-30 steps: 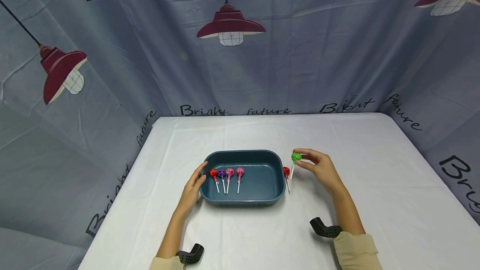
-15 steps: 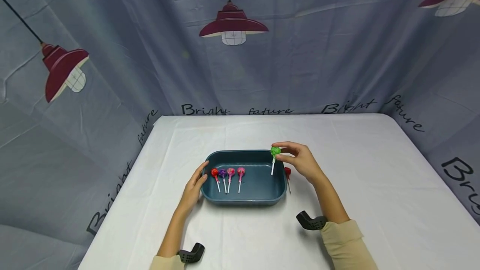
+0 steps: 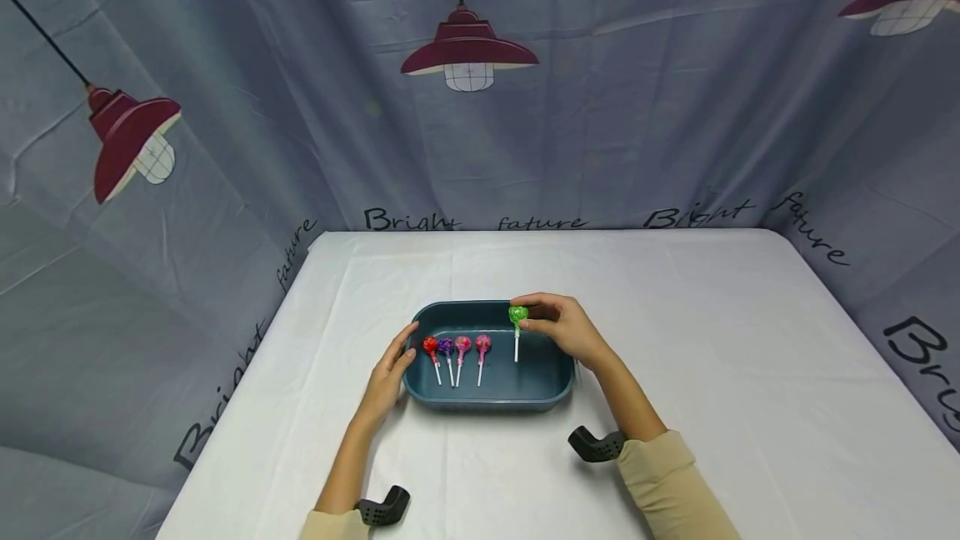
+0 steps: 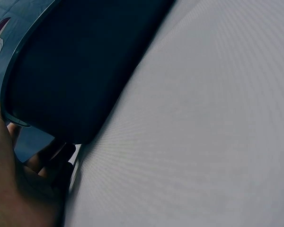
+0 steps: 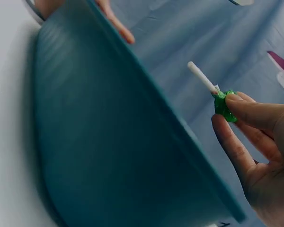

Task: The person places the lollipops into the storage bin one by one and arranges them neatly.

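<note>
- Moved since the earlier frames: right hand (image 3: 562, 327) and green lollipop (image 3: 517, 317) pass from outside the right edge of the tray (image 3: 528, 382) to above its interior.
- Unchanged: the left hand (image 3: 385, 372) is again at the tray's left edge, and the lollipops inside lie as before.
- Right hand: thumb and fingertips pinch the green lollipop by its wrapped head.
- Green lollipop: near the tray's far edge, right of its middle, with the white stick pointing toward the near edge. In the right wrist view the candy appears clear of the rim.
- Left hand: touches the tray's left end toward the far left corner, thumb and fingers apart. How firmly it presses cannot be told.
- Hands: well apart, the tray's left half between them.
- Tray contents, from the left edge: red lollipop (image 3: 430, 345), purple lollipop (image 3: 446, 346), pink lollipop (image 3: 462, 343), then, after a wider gap, second pink lollipop (image 3: 482, 343). All heads face the far edge, sticks the near edge.
- Tray: dark blue-green, rounded corners, flat on the white tabletop (image 3: 675, 315), well short of the surface's far edge.
- Wrists: a black device at each, beside beige sleeves (image 3: 667, 473).
</note>
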Motion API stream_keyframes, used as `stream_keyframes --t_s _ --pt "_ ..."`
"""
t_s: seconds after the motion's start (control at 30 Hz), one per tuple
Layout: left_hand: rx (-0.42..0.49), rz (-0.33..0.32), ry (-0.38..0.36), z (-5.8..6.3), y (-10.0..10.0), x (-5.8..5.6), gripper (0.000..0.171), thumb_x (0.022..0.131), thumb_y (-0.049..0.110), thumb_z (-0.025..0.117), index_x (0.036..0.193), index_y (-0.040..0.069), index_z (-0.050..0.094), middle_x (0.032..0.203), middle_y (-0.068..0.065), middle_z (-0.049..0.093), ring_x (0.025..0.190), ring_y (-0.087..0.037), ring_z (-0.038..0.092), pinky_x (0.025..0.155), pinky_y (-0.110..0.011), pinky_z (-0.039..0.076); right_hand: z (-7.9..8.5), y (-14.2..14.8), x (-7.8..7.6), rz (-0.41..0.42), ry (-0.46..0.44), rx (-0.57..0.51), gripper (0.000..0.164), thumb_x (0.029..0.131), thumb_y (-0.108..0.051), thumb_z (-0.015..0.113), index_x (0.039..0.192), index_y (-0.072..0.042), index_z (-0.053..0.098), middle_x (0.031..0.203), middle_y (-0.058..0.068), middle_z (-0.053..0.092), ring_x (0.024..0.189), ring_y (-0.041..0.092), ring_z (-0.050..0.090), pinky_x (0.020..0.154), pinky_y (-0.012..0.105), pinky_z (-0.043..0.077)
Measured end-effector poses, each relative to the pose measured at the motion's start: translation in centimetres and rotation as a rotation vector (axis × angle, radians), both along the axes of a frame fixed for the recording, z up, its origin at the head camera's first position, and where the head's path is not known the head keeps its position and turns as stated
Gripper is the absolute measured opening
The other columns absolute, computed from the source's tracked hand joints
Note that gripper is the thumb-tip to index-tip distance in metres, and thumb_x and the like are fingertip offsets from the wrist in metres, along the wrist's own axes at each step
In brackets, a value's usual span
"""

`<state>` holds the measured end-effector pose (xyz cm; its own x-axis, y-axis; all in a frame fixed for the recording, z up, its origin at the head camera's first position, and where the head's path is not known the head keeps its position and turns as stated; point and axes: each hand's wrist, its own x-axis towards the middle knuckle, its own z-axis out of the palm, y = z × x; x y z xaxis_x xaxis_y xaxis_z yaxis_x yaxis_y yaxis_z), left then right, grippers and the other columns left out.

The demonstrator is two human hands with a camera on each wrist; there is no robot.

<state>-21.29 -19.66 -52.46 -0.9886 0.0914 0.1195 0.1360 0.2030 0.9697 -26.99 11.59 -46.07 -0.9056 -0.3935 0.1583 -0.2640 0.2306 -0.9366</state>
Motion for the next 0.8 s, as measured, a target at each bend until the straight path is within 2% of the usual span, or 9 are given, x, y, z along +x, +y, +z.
stream_keyframes --t_s 0.03,0.13,0.37,0.63,0.8 --pt "-0.004 0.007 0.001 -0.4 -0.1 -0.1 0.042 0.098 0.028 0.046 0.14 0.028 0.041 0.147 -0.002 0.03 0.136 -0.024 0.022 0.108 -0.045 0.02 -0.1 -0.3 0.0 0.006 -0.003 0.001 0.032 0.085 -0.015 0.067 0.116 -0.01 0.064 0.112 0.001 0.062 0.1 0.021 0.057 0.084 0.035 0.049" --pt "-0.012 0.017 0.008 -0.6 -0.1 -0.1 0.042 0.097 0.031 0.047 0.138 0.031 0.042 0.147 -0.002 0.031 0.135 -0.024 0.023 0.108 -0.046 0.02 -0.3 -1.2 0.0 0.021 -0.004 0.007 0.033 0.085 -0.011 0.066 0.117 -0.006 0.063 0.114 0.003 0.061 0.102 0.023 0.056 0.084 0.034 0.05" --pt "-0.016 0.021 -0.008 -0.4 0.0 -0.1 0.04 0.097 0.033 0.047 0.137 0.036 0.042 0.146 0.003 0.032 0.135 -0.019 0.025 0.108 -0.044 0.021 -0.3 -2.8 0.1 0.027 0.056 0.061 0.031 0.084 -0.005 0.066 0.114 -0.003 0.064 0.111 0.008 0.063 0.098 0.027 0.059 0.079 0.036 0.051" --pt "-0.018 -0.002 0.014 -0.3 0.0 -0.1 0.042 0.099 0.026 0.044 0.141 0.027 0.04 0.147 -0.002 0.03 0.136 -0.024 0.021 0.108 -0.048 0.018 -1.0 -3.7 0.0 0.026 0.085 0.116 0.028 0.084 -0.003 0.066 0.112 -0.004 0.064 0.108 0.006 0.064 0.095 0.023 0.06 0.082 0.038 0.049" --pt "-0.015 0.015 0.008 -0.4 0.0 -0.1 0.041 0.098 0.028 0.046 0.138 0.032 0.042 0.146 0.001 0.032 0.135 -0.02 0.023 0.109 -0.045 0.019 -1.2 -4.1 0.0 0.024 0.096 0.161 0.027 0.084 -0.002 0.066 0.11 -0.006 0.066 0.106 0.006 0.065 0.092 0.024 0.061 0.08 0.039 0.049"
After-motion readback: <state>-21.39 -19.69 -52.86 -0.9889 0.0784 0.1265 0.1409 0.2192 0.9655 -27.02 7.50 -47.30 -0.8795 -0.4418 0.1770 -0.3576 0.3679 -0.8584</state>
